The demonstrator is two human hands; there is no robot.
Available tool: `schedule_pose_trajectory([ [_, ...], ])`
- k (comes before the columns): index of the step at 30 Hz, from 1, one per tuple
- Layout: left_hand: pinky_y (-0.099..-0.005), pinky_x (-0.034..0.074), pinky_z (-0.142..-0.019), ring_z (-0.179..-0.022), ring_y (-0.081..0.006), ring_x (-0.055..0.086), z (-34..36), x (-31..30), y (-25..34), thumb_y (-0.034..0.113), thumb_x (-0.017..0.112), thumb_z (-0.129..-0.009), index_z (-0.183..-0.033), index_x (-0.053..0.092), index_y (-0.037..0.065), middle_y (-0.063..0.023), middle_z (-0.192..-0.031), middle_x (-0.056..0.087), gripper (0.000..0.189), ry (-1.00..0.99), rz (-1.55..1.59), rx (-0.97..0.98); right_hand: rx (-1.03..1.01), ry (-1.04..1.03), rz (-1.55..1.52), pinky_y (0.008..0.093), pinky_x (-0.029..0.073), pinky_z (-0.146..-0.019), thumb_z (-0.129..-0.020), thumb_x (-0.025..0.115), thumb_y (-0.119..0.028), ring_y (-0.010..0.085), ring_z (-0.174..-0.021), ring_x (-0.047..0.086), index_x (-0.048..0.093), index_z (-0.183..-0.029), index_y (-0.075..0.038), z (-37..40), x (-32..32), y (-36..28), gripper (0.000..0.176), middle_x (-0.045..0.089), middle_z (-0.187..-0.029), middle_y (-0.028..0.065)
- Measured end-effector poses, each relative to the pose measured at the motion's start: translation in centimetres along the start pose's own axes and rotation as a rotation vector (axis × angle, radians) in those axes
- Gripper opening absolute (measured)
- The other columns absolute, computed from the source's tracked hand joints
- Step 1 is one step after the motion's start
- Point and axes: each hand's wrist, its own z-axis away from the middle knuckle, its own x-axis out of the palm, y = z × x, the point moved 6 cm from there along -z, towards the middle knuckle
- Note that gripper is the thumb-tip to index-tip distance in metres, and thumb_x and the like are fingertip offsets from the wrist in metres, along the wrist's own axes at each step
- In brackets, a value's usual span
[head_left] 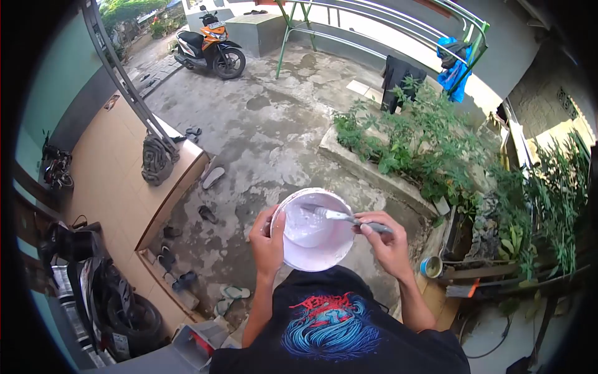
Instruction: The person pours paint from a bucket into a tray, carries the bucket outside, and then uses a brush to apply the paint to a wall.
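Observation:
A round white bucket (317,258) with pale pinkish-white paint inside is held up in front of my chest, its opening tilted toward me. My left hand (269,240) grips its left rim, thumb on the near side and fingers around the outside. In my right hand (385,242) is a paintbrush (341,215) with a grey handle, pinched between thumb and fingers. The brush's head reaches into the bucket and lies against the upper inner wall, its bristles coated with paint.
An orange and black motorbike (215,47) stands at the far left of the concrete yard. Leafy plants (423,143) grow in a raised bed on the right. Several sandals (167,257) lie by the tiled step (118,187). An open can (431,267) sits at lower right.

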Motion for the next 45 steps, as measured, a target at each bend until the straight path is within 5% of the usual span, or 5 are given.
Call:
schedule_pose_trajectory([
  [9,-0.0244,0.043,-0.063,-0.075,-0.0099,0.055,-21.2,2.5,-10.8,0.013,0.067,-0.091,-0.109,0.067,-0.003,-0.0067,-0.088,0.06,0.024,0.128,-0.267,-0.077,-0.123,-0.31,0.305,0.0351,0.05,-0.087,-0.085,0.069,-0.003,0.0284,-0.1,0.064,0.063,-0.101,-0.001,-24.9,8.6,12.0,0.018,0.065,-0.109,0.014],
  [22,-0.0267,0.048,-0.087,-0.102,-0.0172,0.061,-57.1,5.8,-21.1,0.009,0.068,-0.089,-0.115,0.064,-0.005,-0.0115,-0.107,0.061,0.03,0.199,-0.129,-0.187,-0.075,-0.533,0.196,0.0333,0.05,-0.084,-0.084,0.069,-0.005,0.0253,-0.096,0.066,0.064,-0.097,0.0,-66.1,16.6,24.2,0.014,0.067,-0.105,0.0129],
  [36,-0.0275,0.049,-0.086,-0.102,-0.0164,0.061,-94.9,-12.2,-26.5,-0.004,0.065,-0.084,-0.119,0.059,-0.004,-0.0091,-0.107,0.059,0.035,0.619,-0.178,0.002,-0.393,-0.972,0.115,0.0329,0.053,-0.073,-0.085,0.07,-0.005,0.0243,-0.086,0.064,0.063,-0.101,0.001,-102.4,48.0,29.8,0.018,0.064,-0.098,0.0136],
  [40,-0.033,0.05,-0.089,-0.102,-0.0264,0.064,-107.7,-18.6,-26.1,-0.011,0.06,-0.074,-0.116,0.06,-0.002,-0.0156,-0.106,0.062,0.042,0.627,-0.315,0.023,-0.427,-1.009,0.15,0.0327,0.052,-0.071,-0.084,0.07,-0.004,0.0237,-0.084,0.064,0.063,-0.102,0.0,-111.9,56.5,29.3,0.02,0.063,-0.1,0.0132],
  [45,-0.0422,0.05,-0.088,-0.102,-0.0391,0.062,-122.0,-25.0,-24.8,0.003,0.066,-0.073,-0.115,0.062,0.002,-0.0204,-0.108,0.064,0.042,0.603,-0.567,0.069,-0.368,-0.921,0.044,0.0321,0.052,-0.07,-0.083,0.07,-0.004,0.0233,-0.082,0.063,0.063,-0.099,0.001,-124.3,65.6,30.3,0.018,0.063,-0.096,0.0123],
])
